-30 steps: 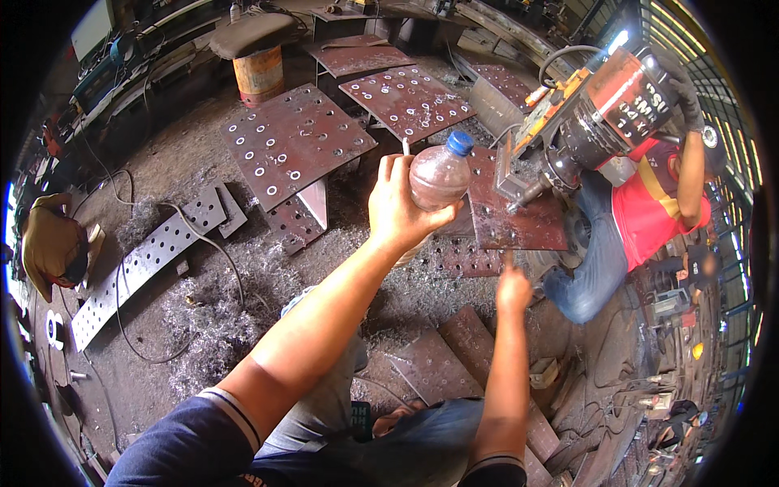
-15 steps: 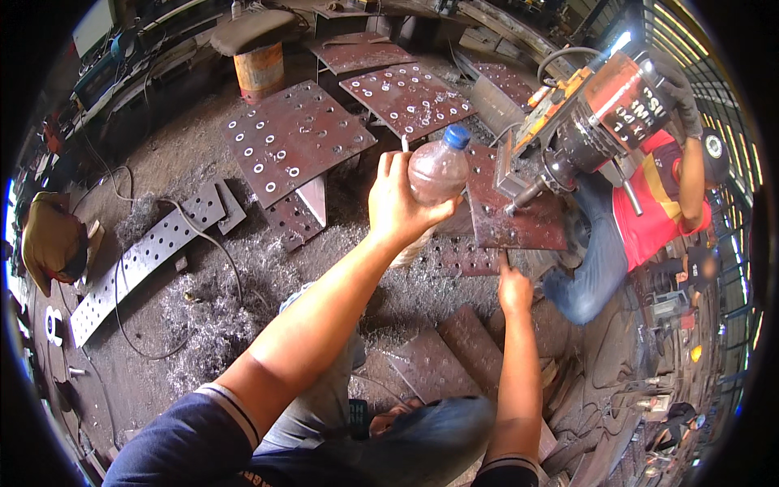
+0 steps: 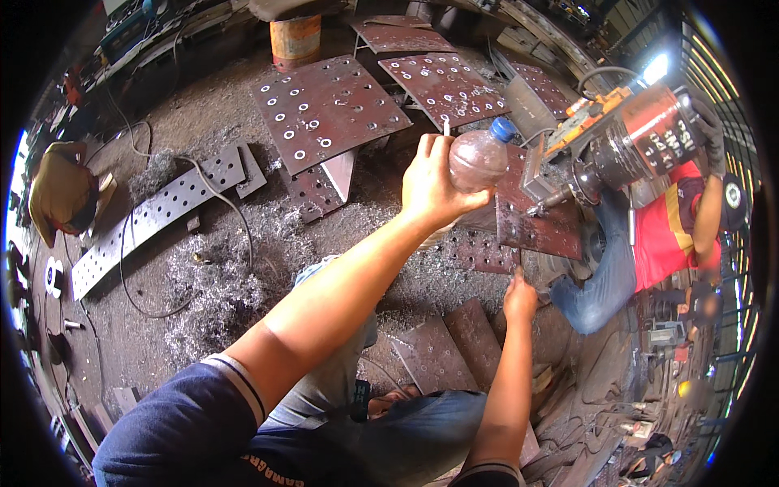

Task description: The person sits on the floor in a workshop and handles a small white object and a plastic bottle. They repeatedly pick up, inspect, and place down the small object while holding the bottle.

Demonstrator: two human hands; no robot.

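My left hand point(image 3: 430, 185) is wrapped round a clear plastic bottle point(image 3: 477, 162) with a blue cap, held upright above the steel plates. A short white stick point(image 3: 446, 127) pokes up beside its fingers; whether they grip it I cannot make out. Lower right, my right hand point(image 3: 520, 302) is closed on a thin stick point(image 3: 519, 261), whose tip is near the edge of a reddish-brown steel plate point(image 3: 535, 231). On that plate stands a magnetic drill point(image 3: 604, 154), its cutter end close to the surface. A co-worker's gloved hand point(image 3: 711, 138) is at the drill's far end.
A co-worker in a red shirt point(image 3: 653, 235) sits at the right. Drilled plates point(image 3: 331, 114) lie beyond my hands. A long perforated strip point(image 3: 158, 219), a cable point(image 3: 235, 213) and heaps of metal shavings point(image 3: 215, 300) cover the left floor. More plates point(image 3: 434, 353) lie near my legs.
The whole scene has shifted rightward in view. The bottle stays in my left hand and the stick in my right; the drill remains on the plate.
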